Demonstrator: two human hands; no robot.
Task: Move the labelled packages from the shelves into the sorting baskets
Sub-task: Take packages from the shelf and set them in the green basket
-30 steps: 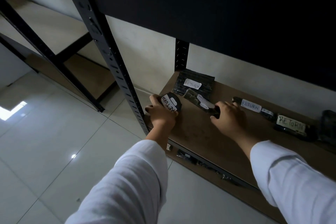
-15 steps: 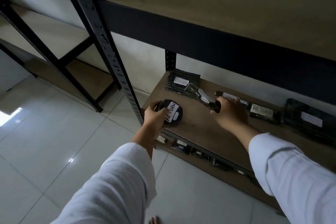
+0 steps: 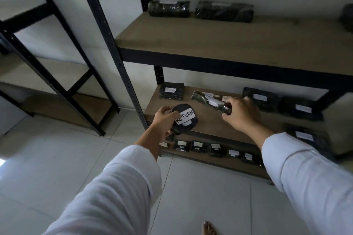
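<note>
Packages are held in both hands: left hand (image 3: 163, 120) grips the round RETURN package (image 3: 184, 118), right hand (image 3: 239, 109) the long package (image 3: 210, 101) at 2 o'clock. Lift both clear of the shelf (image 3: 210, 126) edge before turning.

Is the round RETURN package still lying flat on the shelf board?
No: the left hand grips the round RETURN package tilted up at the front edge of the middle shelf, its label facing the camera.

Single head-worn wide-angle view, forward and down, close before the shelves (image 3: 210, 44).
</note>
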